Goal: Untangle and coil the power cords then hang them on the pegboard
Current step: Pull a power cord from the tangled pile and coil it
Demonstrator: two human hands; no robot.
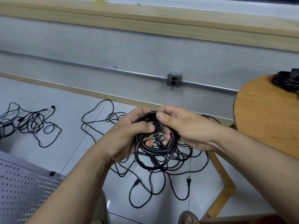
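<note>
The left hand (129, 133) grips the coiled power cord (155, 152) on its left side, with the thumb pressing over a black plug end (157, 127) near the top of the loops. The right hand (182, 128) pinches the top of the same coil between thumb and fingers. The coil hangs in the air between both hands, above the floor. It looks light and bendy, and a bit springy, so the loops could pop open if the hands let go; holding all the loops together at one spot seems best. Right under it lies a big messy pile of cords (161, 173) on the floor, and a smaller tangle (27, 125) sits well off to the left. The pegboard (24, 188) is low on the left. A round tabletop (265, 117) on the right carries another coiled cord (286, 81), and its edge is near the right arm. There is open floor between the piles.
</note>
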